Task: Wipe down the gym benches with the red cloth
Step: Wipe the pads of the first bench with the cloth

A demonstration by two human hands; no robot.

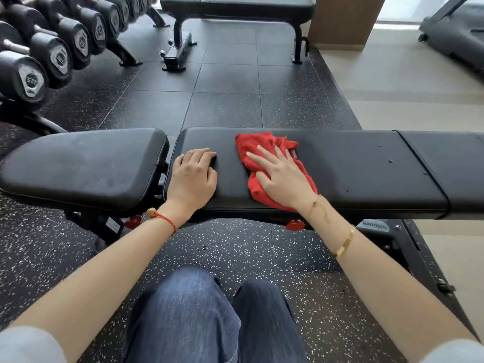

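Note:
A black padded gym bench [366,166] runs across in front of me, with a separate seat pad [86,163] at its left end. The crumpled red cloth [252,145] lies on the long pad near its left part. My right hand [281,176] presses flat on the cloth, fingers spread and pointing up-left. My left hand [195,176] rests on the bare pad just left of the cloth, fingers curled under, holding nothing. A few drops or specks show on the pad to the right.
A second black flat bench [235,9] stands farther back. A rack of black dumbbells [47,53] lines the left side. A treadmill [455,35] sits at the far right on pale floor. My knees in blue jeans [209,315] are below the bench.

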